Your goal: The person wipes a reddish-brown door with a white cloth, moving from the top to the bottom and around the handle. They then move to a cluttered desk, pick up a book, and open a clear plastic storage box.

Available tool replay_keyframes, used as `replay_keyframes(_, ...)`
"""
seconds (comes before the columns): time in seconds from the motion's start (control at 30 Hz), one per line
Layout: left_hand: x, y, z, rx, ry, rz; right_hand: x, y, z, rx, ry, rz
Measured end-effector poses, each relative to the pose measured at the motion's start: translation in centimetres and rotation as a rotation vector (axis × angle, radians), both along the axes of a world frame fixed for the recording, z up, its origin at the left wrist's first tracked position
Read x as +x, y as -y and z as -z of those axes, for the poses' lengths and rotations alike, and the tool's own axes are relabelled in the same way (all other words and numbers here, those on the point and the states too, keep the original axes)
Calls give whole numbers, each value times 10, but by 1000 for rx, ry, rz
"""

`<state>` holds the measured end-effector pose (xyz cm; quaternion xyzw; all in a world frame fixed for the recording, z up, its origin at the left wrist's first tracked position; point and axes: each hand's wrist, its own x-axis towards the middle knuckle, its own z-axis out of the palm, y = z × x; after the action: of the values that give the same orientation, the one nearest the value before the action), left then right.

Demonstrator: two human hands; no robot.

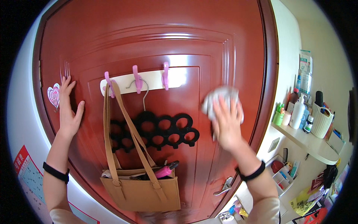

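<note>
My right hand presses a light, crumpled cloth against the right side of a reddish-brown panelled door; both are blurred. At the door's left side, my left hand rests with fingers apart, holding nothing, beside a pink heart-shaped hook. Between my hands runs a white rack with three pink hooks. A tan handbag hangs by its straps from the left hook. From the middle hook hangs a black ring-shaped scarf hanger, partly behind the straps. Something pink with a black end sticks out of the bag.
A metal door handle sits low on the right. Beyond the frame, a corner shelf holds several bottles, a green figurine and a woven basket. Below are a white organizer and hanging bags. A poster covers the left wall.
</note>
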<state>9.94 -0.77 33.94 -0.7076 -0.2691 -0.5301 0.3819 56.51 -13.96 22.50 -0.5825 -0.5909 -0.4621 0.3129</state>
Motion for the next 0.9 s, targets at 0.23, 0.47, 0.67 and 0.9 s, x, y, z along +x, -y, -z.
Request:
replay_keyframes(0.23,80,121,110,-645,-522,118,-1,-29,25,128,-77,-10)
replay_keyframes(0.47,171,181,265,-917,-772,708,-37,23,266,-354,-121,-106)
replay_keyframes(0.67,232,170,333,-1059,-532,704,76,-9,47,178,-198,110)
replay_keyframes(0.9,273,153,383,-1164,-191,527,-10,3,216,-67,-422,111)
